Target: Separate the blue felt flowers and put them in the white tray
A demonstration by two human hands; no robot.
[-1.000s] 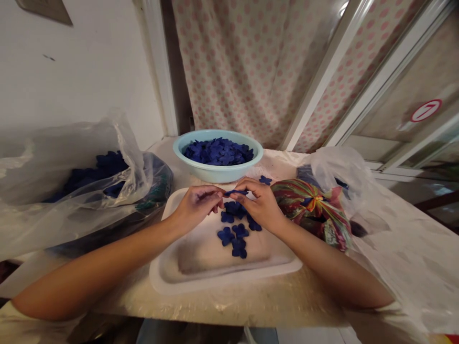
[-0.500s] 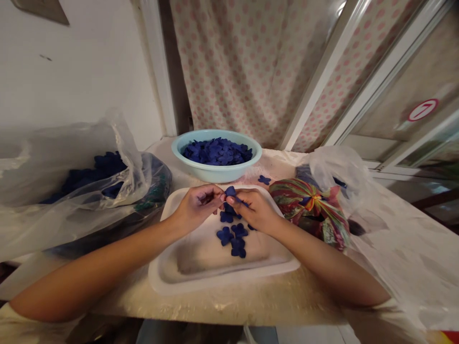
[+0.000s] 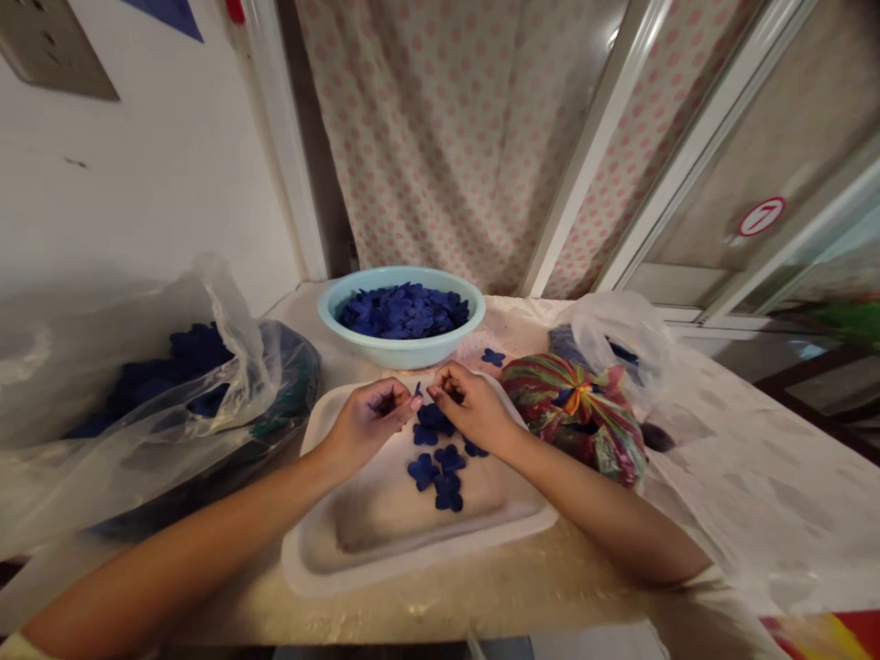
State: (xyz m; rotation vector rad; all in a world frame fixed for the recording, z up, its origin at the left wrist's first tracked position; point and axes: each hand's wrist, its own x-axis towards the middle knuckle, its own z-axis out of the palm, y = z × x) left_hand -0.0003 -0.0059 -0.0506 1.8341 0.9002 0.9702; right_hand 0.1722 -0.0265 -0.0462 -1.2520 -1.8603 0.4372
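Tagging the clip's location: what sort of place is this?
Probably a makeshift home craft corner: a plastic-covered table, a pale blue basin of dark blue flower cut-outs, and a polka-dot curtain.

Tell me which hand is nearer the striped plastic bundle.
Right: the right hand sits left of the striped plastic bundle; the left hand lies farther left.

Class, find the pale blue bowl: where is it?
In the head view, the bowl sits at the far end of the table, beyond the white tray, with the clear bag to its left and the striped bundle to its right.
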